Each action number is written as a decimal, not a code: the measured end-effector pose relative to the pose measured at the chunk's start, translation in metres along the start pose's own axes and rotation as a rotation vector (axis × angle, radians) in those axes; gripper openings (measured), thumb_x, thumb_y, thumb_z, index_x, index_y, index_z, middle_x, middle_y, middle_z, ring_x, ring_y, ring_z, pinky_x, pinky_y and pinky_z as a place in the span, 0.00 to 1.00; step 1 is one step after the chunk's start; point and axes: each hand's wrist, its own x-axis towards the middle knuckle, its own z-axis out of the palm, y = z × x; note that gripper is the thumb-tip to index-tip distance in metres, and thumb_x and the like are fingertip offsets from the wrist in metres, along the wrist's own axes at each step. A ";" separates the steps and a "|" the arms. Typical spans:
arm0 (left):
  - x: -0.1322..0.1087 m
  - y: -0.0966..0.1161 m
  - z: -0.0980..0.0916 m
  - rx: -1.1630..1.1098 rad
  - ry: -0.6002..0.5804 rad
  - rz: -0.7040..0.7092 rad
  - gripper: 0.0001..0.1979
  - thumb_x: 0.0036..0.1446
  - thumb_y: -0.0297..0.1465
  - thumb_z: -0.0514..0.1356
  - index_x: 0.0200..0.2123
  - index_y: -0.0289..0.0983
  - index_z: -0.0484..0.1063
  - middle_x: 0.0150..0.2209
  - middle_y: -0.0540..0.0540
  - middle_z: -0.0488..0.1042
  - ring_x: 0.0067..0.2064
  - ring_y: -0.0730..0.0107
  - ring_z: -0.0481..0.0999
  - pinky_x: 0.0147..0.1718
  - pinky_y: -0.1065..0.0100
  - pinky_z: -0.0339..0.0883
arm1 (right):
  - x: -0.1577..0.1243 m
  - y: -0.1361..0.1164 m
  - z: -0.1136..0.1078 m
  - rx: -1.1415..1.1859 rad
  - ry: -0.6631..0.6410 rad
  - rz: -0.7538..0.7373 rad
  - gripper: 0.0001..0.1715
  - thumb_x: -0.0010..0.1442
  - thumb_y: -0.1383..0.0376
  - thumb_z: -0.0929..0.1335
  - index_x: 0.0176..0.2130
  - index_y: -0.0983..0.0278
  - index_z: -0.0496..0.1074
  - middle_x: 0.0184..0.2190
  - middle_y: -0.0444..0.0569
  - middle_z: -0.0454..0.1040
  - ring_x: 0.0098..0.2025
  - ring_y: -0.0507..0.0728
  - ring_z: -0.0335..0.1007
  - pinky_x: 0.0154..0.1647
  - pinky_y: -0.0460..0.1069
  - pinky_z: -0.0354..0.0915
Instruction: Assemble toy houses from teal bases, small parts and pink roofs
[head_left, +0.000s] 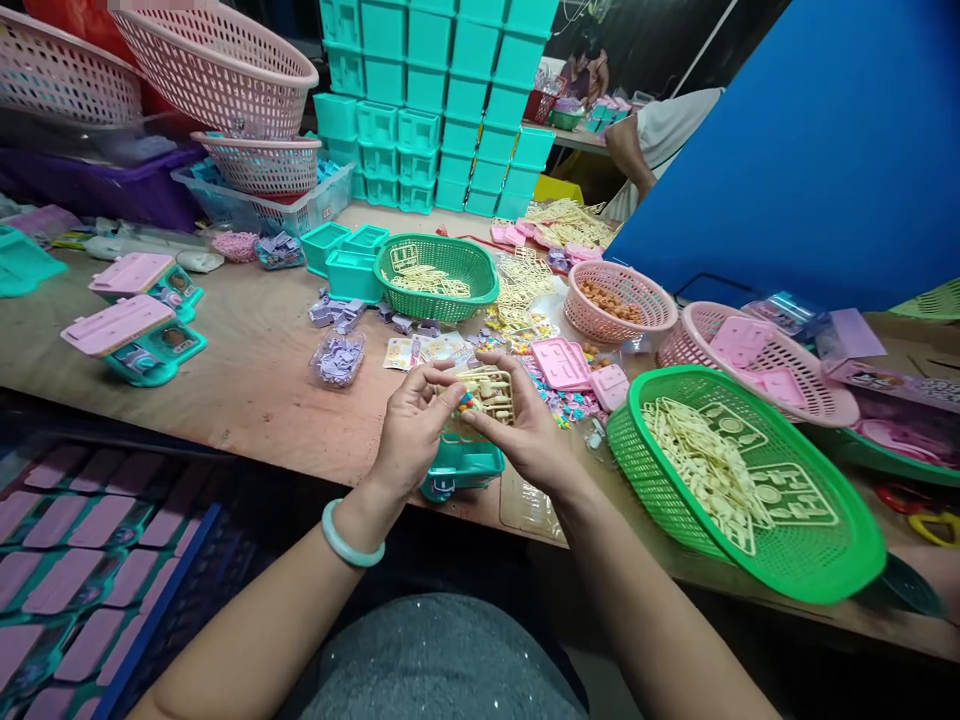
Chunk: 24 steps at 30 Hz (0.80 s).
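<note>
My left hand (411,428) and my right hand (525,432) meet above the table's front edge, both pinched on a cream plastic parts frame (491,392) with small coloured bits at its lower left. Right under the hands sits a teal toy box (463,468), open at the top. A green basket (750,480) piled with more cream frames tilts just to the right of my right hand. A pale green bangle (349,540) circles my left wrist.
Another green basket (439,272), pink baskets (619,300), pink lids (562,362) and small purple parts (337,358) crowd the wooden table (255,370). Finished teal-and-pink toys (139,340) stand left. Teal boxes (435,100) are stacked behind. A blue panel (825,150) rises right; a person's arm (630,150) shows beyond.
</note>
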 end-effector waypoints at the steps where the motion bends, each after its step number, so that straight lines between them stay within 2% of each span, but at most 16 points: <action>1: -0.003 -0.001 -0.006 0.025 -0.031 -0.005 0.12 0.60 0.38 0.65 0.43 0.40 0.71 0.58 0.41 0.71 0.58 0.56 0.73 0.58 0.53 0.67 | -0.003 0.002 -0.005 -0.109 -0.007 -0.045 0.35 0.60 0.62 0.73 0.62 0.52 0.60 0.60 0.49 0.67 0.56 0.61 0.71 0.59 0.60 0.70; 3: -0.009 -0.003 -0.023 0.180 -0.152 0.002 0.25 0.58 0.39 0.66 0.57 0.43 0.65 0.64 0.39 0.65 0.64 0.52 0.67 0.63 0.49 0.61 | -0.010 0.006 -0.014 -0.316 -0.080 -0.154 0.34 0.63 0.65 0.69 0.64 0.53 0.58 0.62 0.51 0.66 0.60 0.62 0.68 0.61 0.60 0.68; 5: -0.015 -0.006 -0.041 0.396 -0.356 -0.026 0.43 0.52 0.36 0.70 0.67 0.44 0.53 0.69 0.37 0.60 0.70 0.48 0.59 0.67 0.45 0.54 | -0.015 0.010 -0.018 -0.491 -0.216 -0.277 0.34 0.64 0.69 0.66 0.66 0.54 0.57 0.61 0.52 0.68 0.61 0.62 0.67 0.61 0.60 0.68; 7: -0.020 -0.010 -0.055 0.542 -0.521 -0.088 0.50 0.49 0.32 0.71 0.70 0.43 0.48 0.70 0.35 0.57 0.71 0.45 0.56 0.68 0.43 0.50 | -0.017 0.010 -0.016 -0.657 -0.361 -0.363 0.33 0.63 0.73 0.63 0.65 0.58 0.58 0.58 0.54 0.71 0.59 0.62 0.69 0.57 0.60 0.69; 8: -0.022 -0.012 -0.059 0.572 -0.553 -0.113 0.50 0.50 0.32 0.71 0.70 0.43 0.48 0.70 0.35 0.57 0.71 0.45 0.57 0.68 0.43 0.51 | -0.018 0.009 -0.012 -0.748 -0.420 -0.377 0.32 0.62 0.75 0.62 0.63 0.59 0.60 0.57 0.55 0.73 0.56 0.62 0.71 0.54 0.60 0.70; 12: -0.023 -0.017 -0.063 0.594 -0.525 -0.129 0.48 0.49 0.31 0.71 0.69 0.40 0.51 0.68 0.35 0.61 0.69 0.47 0.62 0.67 0.46 0.56 | -0.013 0.000 0.003 -1.053 -0.535 -0.295 0.24 0.60 0.75 0.64 0.55 0.64 0.68 0.50 0.57 0.76 0.49 0.63 0.72 0.48 0.59 0.71; 14: -0.021 -0.018 -0.063 0.601 -0.531 -0.104 0.49 0.48 0.30 0.71 0.69 0.41 0.50 0.69 0.36 0.61 0.69 0.47 0.62 0.67 0.46 0.57 | -0.011 -0.003 0.005 -1.089 -0.533 -0.279 0.27 0.59 0.75 0.64 0.58 0.64 0.68 0.52 0.58 0.75 0.52 0.65 0.69 0.51 0.61 0.70; 16: -0.021 -0.017 -0.065 0.610 -0.554 -0.069 0.49 0.49 0.29 0.70 0.70 0.43 0.49 0.70 0.37 0.59 0.69 0.48 0.61 0.67 0.46 0.57 | -0.012 0.000 0.003 -1.057 -0.492 -0.303 0.35 0.59 0.73 0.64 0.65 0.63 0.61 0.59 0.59 0.69 0.60 0.67 0.64 0.59 0.64 0.66; 18: -0.022 -0.017 -0.068 0.620 -0.578 -0.043 0.49 0.51 0.30 0.69 0.71 0.44 0.46 0.70 0.36 0.58 0.70 0.48 0.60 0.67 0.45 0.57 | -0.020 0.008 0.001 -1.026 -0.426 -0.322 0.41 0.61 0.70 0.63 0.71 0.62 0.51 0.67 0.59 0.59 0.69 0.67 0.53 0.67 0.66 0.57; 21: -0.027 -0.019 -0.069 0.668 -0.564 -0.031 0.48 0.53 0.34 0.69 0.71 0.44 0.47 0.71 0.35 0.56 0.71 0.49 0.58 0.68 0.45 0.55 | -0.036 0.025 0.000 -1.044 -0.392 -0.298 0.43 0.66 0.66 0.60 0.74 0.59 0.41 0.73 0.54 0.50 0.75 0.67 0.37 0.72 0.70 0.46; 24: -0.027 -0.021 -0.063 0.740 -0.442 0.039 0.40 0.58 0.38 0.66 0.69 0.44 0.52 0.70 0.36 0.58 0.71 0.51 0.58 0.67 0.46 0.55 | -0.035 0.042 -0.011 -1.014 -0.369 -0.254 0.40 0.68 0.63 0.58 0.74 0.56 0.42 0.74 0.49 0.50 0.75 0.63 0.39 0.72 0.66 0.48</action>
